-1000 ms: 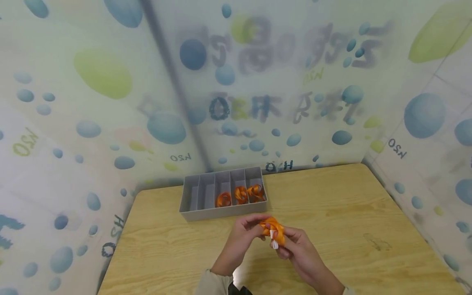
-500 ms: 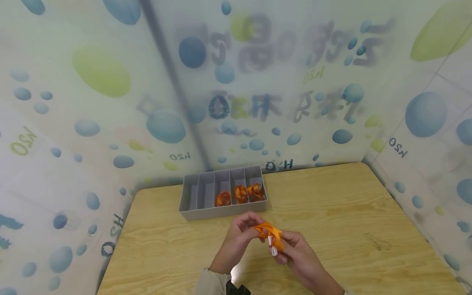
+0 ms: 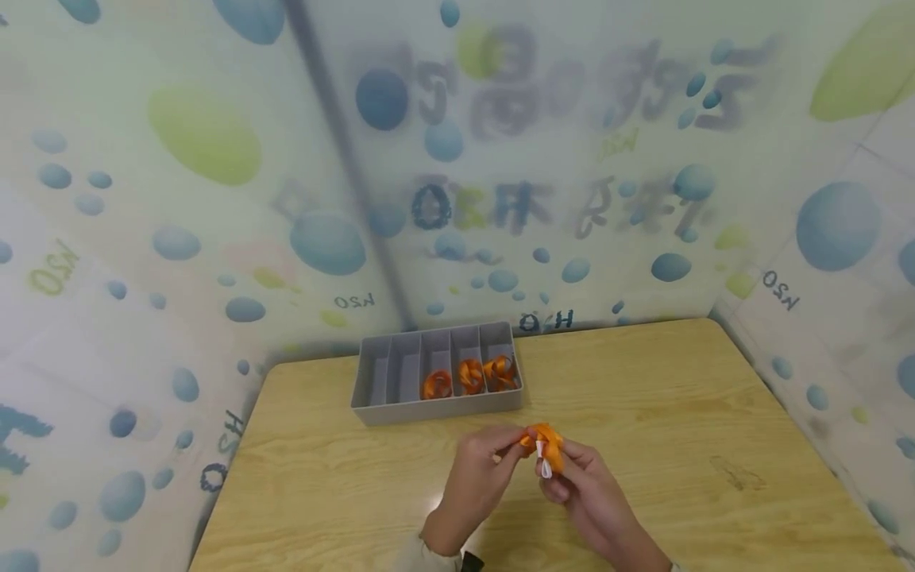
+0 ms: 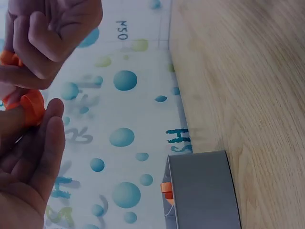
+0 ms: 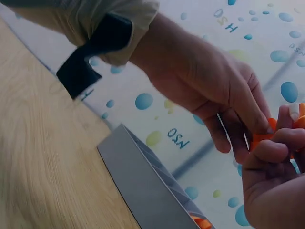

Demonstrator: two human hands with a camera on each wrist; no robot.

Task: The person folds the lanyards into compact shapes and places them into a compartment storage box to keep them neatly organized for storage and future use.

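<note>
Both hands hold a looped orange ribbon (image 3: 552, 438) with a small white tag (image 3: 546, 469) hanging from it, raised in front of the grey box. In the head view my left hand (image 3: 477, 477) pinches the ribbon's left end between thumb and fingertips. My right hand (image 3: 595, 494) grips its right side, thumb pressed near the tag. The left wrist view shows the orange band (image 4: 32, 107) partly hidden by fingers. In the right wrist view the left hand (image 5: 209, 81) reaches the same ribbon from above, meeting the right hand (image 5: 274, 181).
A grey divided box (image 3: 438, 411) stands on the wooden table (image 3: 643, 413) near the back wall. Its three right-hand compartments each hold a coiled orange ribbon, such as the leftmost coil (image 3: 437, 385). Patterned walls (image 3: 572, 159) border the table.
My left hand has turned and drawn its fingers into a pinch at the ribbon's left end. The ribbon and both hands have shifted slightly right; the head view has moved a little too.
</note>
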